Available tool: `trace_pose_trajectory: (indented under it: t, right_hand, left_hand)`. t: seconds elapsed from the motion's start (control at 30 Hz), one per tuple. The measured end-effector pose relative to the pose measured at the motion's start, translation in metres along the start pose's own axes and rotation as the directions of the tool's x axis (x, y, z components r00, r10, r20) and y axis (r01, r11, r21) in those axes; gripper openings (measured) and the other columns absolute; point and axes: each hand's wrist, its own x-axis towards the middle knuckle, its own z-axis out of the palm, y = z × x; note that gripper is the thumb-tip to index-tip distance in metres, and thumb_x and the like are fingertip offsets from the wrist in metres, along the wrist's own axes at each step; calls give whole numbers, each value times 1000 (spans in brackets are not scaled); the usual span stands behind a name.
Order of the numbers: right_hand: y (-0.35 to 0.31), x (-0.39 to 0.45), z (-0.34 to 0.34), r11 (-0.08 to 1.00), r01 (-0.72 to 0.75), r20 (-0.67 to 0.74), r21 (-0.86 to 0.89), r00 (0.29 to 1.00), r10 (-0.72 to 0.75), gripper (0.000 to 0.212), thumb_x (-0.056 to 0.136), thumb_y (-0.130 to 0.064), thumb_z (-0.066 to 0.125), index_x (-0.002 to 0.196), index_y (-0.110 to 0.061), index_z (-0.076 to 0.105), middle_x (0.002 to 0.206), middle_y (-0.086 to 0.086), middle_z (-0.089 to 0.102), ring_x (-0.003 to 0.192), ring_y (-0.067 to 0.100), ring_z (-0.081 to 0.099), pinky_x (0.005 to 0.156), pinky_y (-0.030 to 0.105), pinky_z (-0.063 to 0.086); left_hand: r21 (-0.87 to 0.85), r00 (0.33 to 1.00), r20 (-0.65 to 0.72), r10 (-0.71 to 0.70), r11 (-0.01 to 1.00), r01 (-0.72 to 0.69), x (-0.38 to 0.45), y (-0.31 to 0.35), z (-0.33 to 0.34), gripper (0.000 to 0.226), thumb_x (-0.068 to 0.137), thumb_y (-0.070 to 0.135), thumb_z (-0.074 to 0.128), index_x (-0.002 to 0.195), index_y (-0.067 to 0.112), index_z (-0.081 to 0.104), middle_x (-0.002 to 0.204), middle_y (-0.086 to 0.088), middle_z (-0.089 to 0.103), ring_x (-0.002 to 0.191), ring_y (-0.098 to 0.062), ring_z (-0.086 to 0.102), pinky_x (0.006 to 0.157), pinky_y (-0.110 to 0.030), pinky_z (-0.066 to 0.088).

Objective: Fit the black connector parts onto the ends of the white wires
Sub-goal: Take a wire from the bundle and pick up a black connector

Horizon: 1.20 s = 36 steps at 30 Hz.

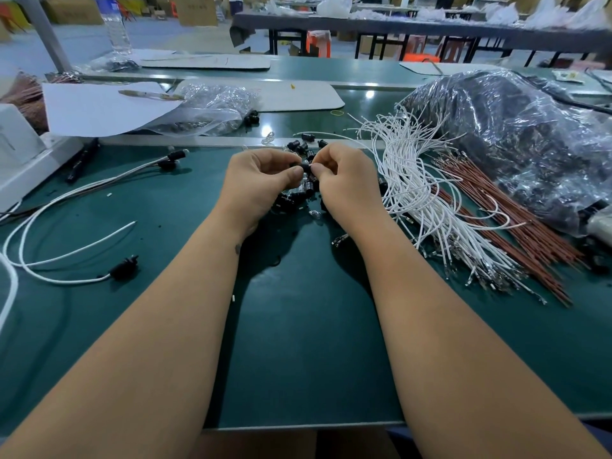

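Note:
My left hand (261,180) and my right hand (344,180) meet above the green table (298,326), and both pinch one small black connector part (303,167) between their fingertips. Loose black connector parts (299,147) lie scattered under and behind my hands. A thick bundle of white wires (427,193) with metal terminals fans out just right of my right hand. Whether a wire end is in the held part is hidden by my fingers. At the left lie white wires with black connectors fitted (124,268).
Red-brown wires (516,223) lie beside the white bundle. A large clear plastic bag of dark parts (516,137) sits at the right. A smaller plastic bag (212,107) and a white sheet (99,107) lie at the back left. A white device (20,154) stands at the left edge.

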Motion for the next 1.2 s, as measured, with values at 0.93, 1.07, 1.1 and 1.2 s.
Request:
trace_pose_trajectory:
  t: [0.93,1.07,1.1,1.2]
  right_hand:
    - [0,-2,4,996,-82,105,-40,991,86,9,95,-9,52,91,-9,59,95,8,62,84,18,51,71,28,34]
    - [-1,-1,4,995,-89,114,-34,989,92,11,96,-10,50,90,-8,58,91,9,62,78,18,50,66,29,31]
    - [-1,-1,4,995,-92,116,-33,989,95,12,97,-11,49,89,-9,58,89,9,61,75,17,49,64,30,31]
    - [-1,0,3,995,-103,110,-13,989,104,14,98,-13,47,87,-10,55,82,4,58,64,8,46,54,20,34]
  left_hand:
    - [24,1000,-14,-21,999,21,1,-3,-2,13,79,-5,72,87,4,68,75,-8,68,61,-7,63,67,-18,53]
    - [39,1000,13,-20,999,19,0,-3,-2,15,79,-4,73,86,8,68,79,-11,68,66,-13,63,71,-22,54]
    - [39,1000,18,-20,999,19,0,-3,-2,15,78,-4,73,85,9,69,79,-10,68,67,-13,63,72,-23,54]
    - [25,1000,12,-27,999,27,0,-3,-1,16,79,-4,73,82,11,69,75,-7,69,65,-11,64,70,-22,54]
